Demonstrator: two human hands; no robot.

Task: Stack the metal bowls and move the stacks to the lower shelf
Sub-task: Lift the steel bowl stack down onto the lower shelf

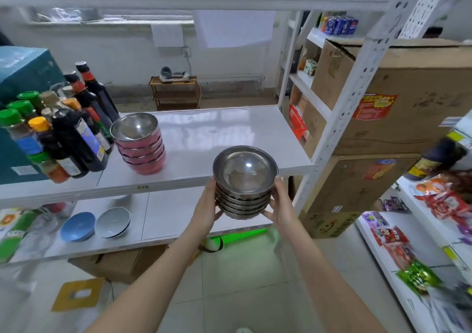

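A stack of several plain metal bowls (244,179) is held in the air in front of the middle shelf's front edge (178,184). My left hand (208,208) cups its left side and underside. My right hand (279,205) cups its right side, fingers curled round the rims. A second stack of metal bowls with pink outsides (139,146) stands on the middle shelf to the left. The lower shelf (173,215) lies below and behind the held stack.
Sauce and spice bottles (58,133) crowd the middle shelf's left end beside a teal box (20,77). A blue bowl (78,226) and a grey bowl (113,221) lie on the lower shelf. Cardboard boxes (398,102) stand right; snack packets (439,205) fill a right-hand shelf.
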